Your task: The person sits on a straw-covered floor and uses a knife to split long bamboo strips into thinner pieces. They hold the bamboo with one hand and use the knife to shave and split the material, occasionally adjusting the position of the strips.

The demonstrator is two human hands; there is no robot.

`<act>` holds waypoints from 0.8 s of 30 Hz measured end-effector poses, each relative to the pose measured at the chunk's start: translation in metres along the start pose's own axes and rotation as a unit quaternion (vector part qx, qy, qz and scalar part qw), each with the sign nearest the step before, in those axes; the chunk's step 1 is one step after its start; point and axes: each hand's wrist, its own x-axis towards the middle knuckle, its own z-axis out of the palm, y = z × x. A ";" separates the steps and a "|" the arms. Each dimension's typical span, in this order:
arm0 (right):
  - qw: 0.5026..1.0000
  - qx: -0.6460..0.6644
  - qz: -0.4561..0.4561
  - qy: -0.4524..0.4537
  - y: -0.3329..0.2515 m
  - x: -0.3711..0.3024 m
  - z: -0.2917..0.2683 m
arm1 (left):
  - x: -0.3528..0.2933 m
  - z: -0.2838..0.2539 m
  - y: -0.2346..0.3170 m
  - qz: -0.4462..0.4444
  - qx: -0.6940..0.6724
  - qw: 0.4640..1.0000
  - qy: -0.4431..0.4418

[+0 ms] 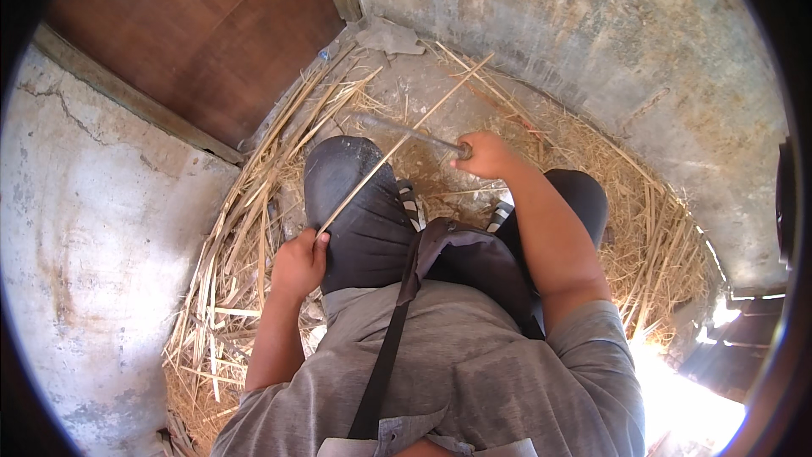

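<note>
A long, thin, pale strip of bamboo or cane (370, 178) slants up and away over my left knee. Its near end is pinched between the thumb and fingers of my left hand (300, 261), beside my left thigh. My right hand (488, 156) is closed around the handle of a long, narrow, dark-bladed knife (430, 140), in front of my right knee. The blade points left and crosses the strip about midway. Whether blade and strip touch, I cannot tell.
Split strips (254, 195) lie heaped along my left side, with more strips and shavings (651, 245) on the right. A stained, curving wall (592, 34) rises ahead. Reddish-brown boarding (203, 34) in a wooden frame stands at the far left. A flat stone (389, 36) lies at the wall's foot.
</note>
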 end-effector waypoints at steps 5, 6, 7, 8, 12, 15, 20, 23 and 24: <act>0.991 0.032 0.098 0.087 0.013 -0.002 -0.003 | 0.000 0.000 0.001 -0.004 0.004 1.000 -0.002; 0.991 0.040 0.101 0.077 0.011 -0.003 -0.009 | 0.000 0.001 0.000 -0.002 0.003 1.000 0.002; 0.991 0.047 0.107 0.067 0.008 -0.005 -0.014 | 0.001 0.003 -0.001 0.001 0.001 1.000 0.004; 0.993 0.043 0.090 0.059 0.005 -0.005 -0.013 | 0.001 0.003 0.000 -0.003 0.001 1.000 0.001; 0.999 0.016 0.010 -0.027 -0.025 -0.005 -0.005 | 0.002 0.001 -0.002 0.003 -0.011 1.000 -0.001; 0.998 -0.023 -0.027 -0.048 -0.043 -0.008 -0.014 | 0.000 -0.012 -0.010 -0.002 -0.037 0.999 -0.023; 0.989 0.032 0.083 0.115 0.018 -0.001 -0.011 | -0.008 -0.035 -0.030 -0.047 -0.067 0.991 -0.103; 0.990 0.030 0.091 0.101 0.020 0.000 -0.024 | -0.012 -0.035 -0.040 -0.068 -0.067 0.988 -0.118; 0.994 0.004 0.055 0.097 0.017 0.000 -0.016 | -0.011 -0.035 -0.040 -0.077 -0.073 0.987 -0.124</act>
